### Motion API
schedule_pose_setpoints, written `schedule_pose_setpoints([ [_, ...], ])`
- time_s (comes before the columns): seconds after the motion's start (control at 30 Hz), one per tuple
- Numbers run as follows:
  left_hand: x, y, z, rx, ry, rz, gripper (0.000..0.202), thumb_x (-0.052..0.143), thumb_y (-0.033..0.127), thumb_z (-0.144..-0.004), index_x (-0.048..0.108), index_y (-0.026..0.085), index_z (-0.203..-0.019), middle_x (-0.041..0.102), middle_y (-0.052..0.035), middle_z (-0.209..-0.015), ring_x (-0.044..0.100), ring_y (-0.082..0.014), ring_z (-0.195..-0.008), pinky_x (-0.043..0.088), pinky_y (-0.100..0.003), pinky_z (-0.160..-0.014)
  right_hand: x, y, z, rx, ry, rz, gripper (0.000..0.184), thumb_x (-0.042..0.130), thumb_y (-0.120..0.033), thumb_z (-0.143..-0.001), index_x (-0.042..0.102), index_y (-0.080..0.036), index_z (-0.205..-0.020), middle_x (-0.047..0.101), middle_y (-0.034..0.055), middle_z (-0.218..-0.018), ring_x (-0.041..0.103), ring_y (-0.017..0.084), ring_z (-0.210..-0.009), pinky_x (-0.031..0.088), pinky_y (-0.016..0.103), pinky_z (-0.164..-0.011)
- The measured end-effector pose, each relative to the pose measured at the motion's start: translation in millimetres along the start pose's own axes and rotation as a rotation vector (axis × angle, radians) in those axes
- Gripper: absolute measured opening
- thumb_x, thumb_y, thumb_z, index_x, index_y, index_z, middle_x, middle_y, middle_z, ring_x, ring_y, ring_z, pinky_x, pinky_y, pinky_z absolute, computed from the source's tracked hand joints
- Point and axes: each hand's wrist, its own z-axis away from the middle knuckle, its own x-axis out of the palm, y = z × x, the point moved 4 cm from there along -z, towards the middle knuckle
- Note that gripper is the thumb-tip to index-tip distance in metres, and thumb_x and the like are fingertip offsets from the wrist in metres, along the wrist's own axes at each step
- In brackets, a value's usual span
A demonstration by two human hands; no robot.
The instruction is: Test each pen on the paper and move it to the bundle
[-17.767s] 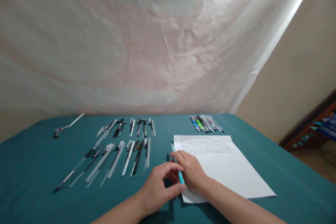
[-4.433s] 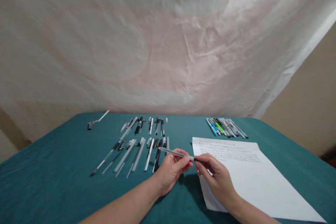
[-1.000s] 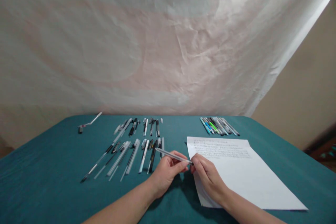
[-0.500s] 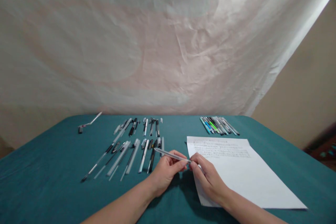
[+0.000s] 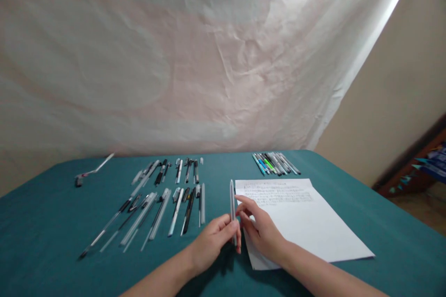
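Observation:
A clear grey pen (image 5: 232, 204) points away from me, just left of the white sheet of paper (image 5: 313, 227) with handwritten lines at its top. My left hand (image 5: 212, 241) pinches the pen's near end with thumb and fingers. My right hand (image 5: 260, 229) rests on the paper's left edge, its curled fingertips touching the pen's middle from the right. Both hands sit low over the teal tablecloth (image 5: 52, 222).
Several clear and black pens lie in a near row (image 5: 163, 213) and a far row (image 5: 174, 171) to the left. A bunch of coloured pens (image 5: 275, 163) lies behind the paper. One lone pen (image 5: 91, 172) is at the far left. A crumpled white sheet hangs behind the table.
The pen was held crosswise above the table between both hands. It has turned to point away and dropped beside the paper's left edge. My hands have moved closer together.

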Motion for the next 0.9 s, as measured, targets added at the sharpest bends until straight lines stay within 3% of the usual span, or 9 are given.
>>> schedule_pose_setpoints([
  [0.13, 5.1, -1.6, 1.9, -0.003, -0.030, -0.125, 0.038, 0.043, 0.047, -0.085, 0.055, 0.016, -0.068, 0.051, -0.0013, -0.060, 0.049, -0.0137, -0.058, 0.039, -0.025, -0.061, -1.2, -3.8, 0.8, -0.107, -0.026, 0.174, 0.041, 0.036, -0.014, -0.086, 0.037, -0.022, -0.126, 0.058, 0.0054, -0.092, 0.055, 0.015, -0.079, 0.044, 0.028, -0.072],
  [0.3, 7.5, 4.4, 4.6, 0.052, -0.050, -0.308, 0.049, 0.028, 0.049, -0.090, 0.058, 0.015, -0.070, 0.056, -0.0039, -0.067, 0.053, -0.0160, -0.067, 0.040, -0.026, -0.066, -8.1, -2.4, -4.8, -0.107, 0.033, 0.245, 0.025, 0.040, -0.016, -0.085, 0.054, -0.021, -0.105, 0.060, 0.0043, -0.083, 0.056, 0.016, -0.076, 0.045, 0.026, -0.068],
  [0.5, 10.7, 15.6, 10.8, 0.235, -0.044, -0.765, 0.035, 0.031, 0.038, -0.092, 0.058, 0.020, -0.103, 0.059, -0.0056, -0.105, 0.051, -0.0175, -0.099, 0.036, -0.030, -0.090, -52.5, 15.6, -19.2, 0.157, 0.263, 0.068, 0.035, 0.039, -0.037, -0.089, 0.055, -0.019, -0.114, 0.062, 0.0038, -0.079, 0.055, 0.012, -0.060, 0.046, 0.024, -0.058],
  [0.63, 13.9, 13.8, 14.3, 0.263, -0.104, -1.042, 0.035, 0.032, 0.036, -0.092, 0.049, 0.025, -0.121, 0.048, -0.0046, -0.129, 0.039, -0.0204, -0.121, 0.026, -0.039, -0.102, -85.5, 37.9, -17.3, 0.363, 0.323, -0.022, 0.043, 0.041, -0.048, -0.085, 0.063, -0.014, -0.097, 0.063, 0.0056, -0.072, 0.055, 0.014, -0.057, 0.046, 0.025, -0.052],
  [0.77, 14.8, 11.2, 15.1, 0.229, -0.163, -1.152, 0.040, 0.031, 0.041, -0.092, 0.042, 0.026, -0.128, 0.040, -0.0047, -0.137, 0.032, -0.0214, -0.127, 0.024, -0.043, -0.105, -102.0, 63.8, 1.7, 0.505, 0.325, -0.019, 0.038, 0.054, -0.049, -0.076, 0.063, -0.013, -0.082, 0.062, 0.0043, -0.064, 0.056, 0.015, -0.056, 0.044, 0.025, -0.051],
  [0.9, 13.7, 6.4, 13.8, 0.213, -0.165, -1.198, 0.043, 0.030, 0.043, -0.091, 0.039, 0.027, -0.130, 0.038, -0.0040, -0.139, 0.030, -0.0210, -0.129, 0.024, -0.044, -0.105, -105.6, 86.0, 20.6, 0.550, 0.390, -0.043, 0.032, 0.056, -0.046, -0.073, 0.059, -0.015, -0.077, 0.059, 0.0013, -0.058, 0.053, 0.014, -0.051, 0.041, 0.024, -0.049],
])
